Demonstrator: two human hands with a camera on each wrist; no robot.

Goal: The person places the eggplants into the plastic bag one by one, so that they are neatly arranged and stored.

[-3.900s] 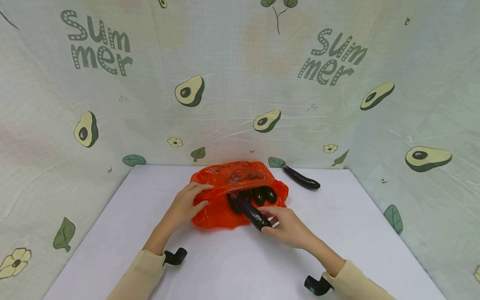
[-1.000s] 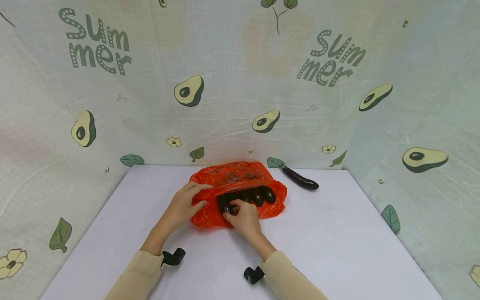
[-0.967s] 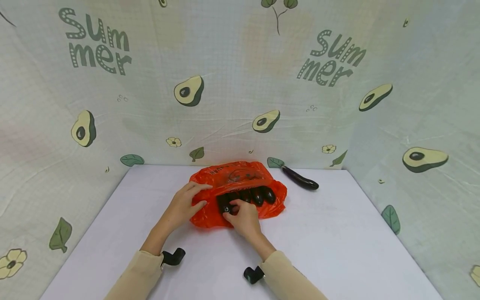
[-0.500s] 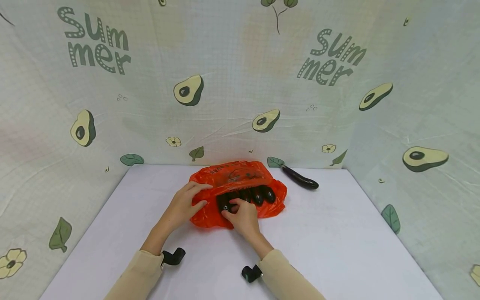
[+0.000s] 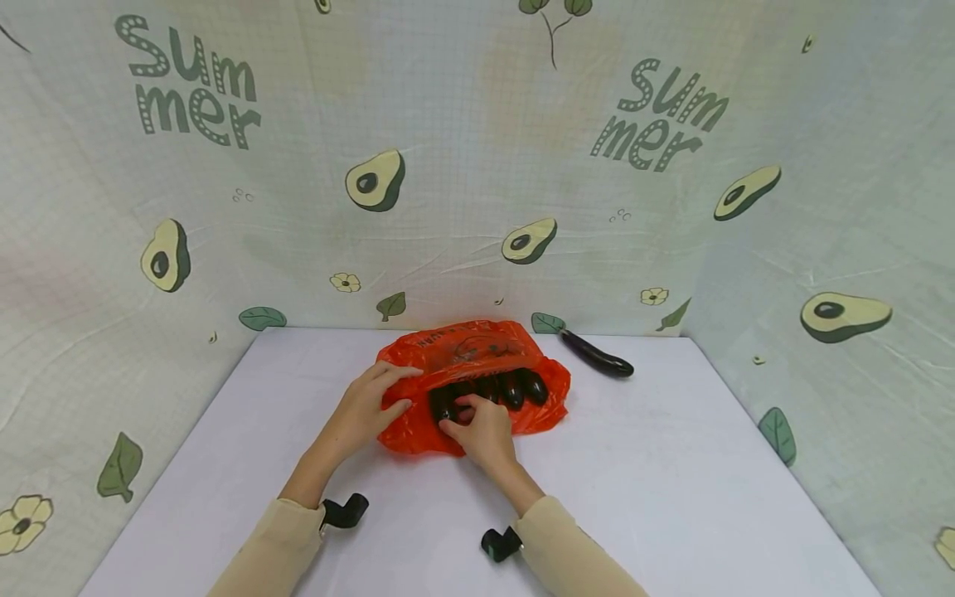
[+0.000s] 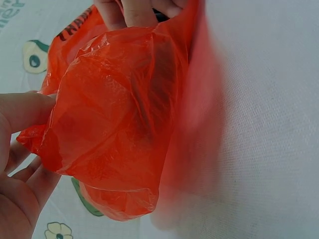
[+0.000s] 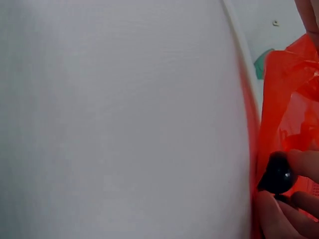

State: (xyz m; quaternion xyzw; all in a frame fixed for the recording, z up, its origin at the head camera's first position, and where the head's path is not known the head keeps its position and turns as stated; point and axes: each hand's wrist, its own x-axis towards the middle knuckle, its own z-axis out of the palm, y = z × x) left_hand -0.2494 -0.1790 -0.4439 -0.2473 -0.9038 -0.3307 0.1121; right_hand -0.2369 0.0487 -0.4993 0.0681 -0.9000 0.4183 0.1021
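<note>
A red plastic bag (image 5: pixel 485 344) lies at the back of the table, its mouth towards me. Several dark eggplants (image 5: pixel 533 387) sit side by side in the mouth. My left hand (image 5: pixel 367 408) grips the bag's left edge; in the left wrist view the red film (image 6: pixel 114 114) is between thumb and fingers. At the left of the mouth my right hand (image 5: pixel 487 429) holds the near end of one eggplant (image 5: pixel 442 405). The right wrist view shows the rounded end of this eggplant (image 7: pixel 281 174) between the fingers and thumb. The rest of it is hidden in the bag.
Another eggplant (image 5: pixel 597 355) lies on the white table (image 5: pixel 671 464), behind and right of the bag. A printed cloth (image 5: pixel 448 99) with avocados and leaves hangs behind the table and along both sides.
Earlier my right hand held an eggplant sticking out of the mouth. It has since moved left and inward, and that eggplant is deeper in the bag. The left hand stays put.
</note>
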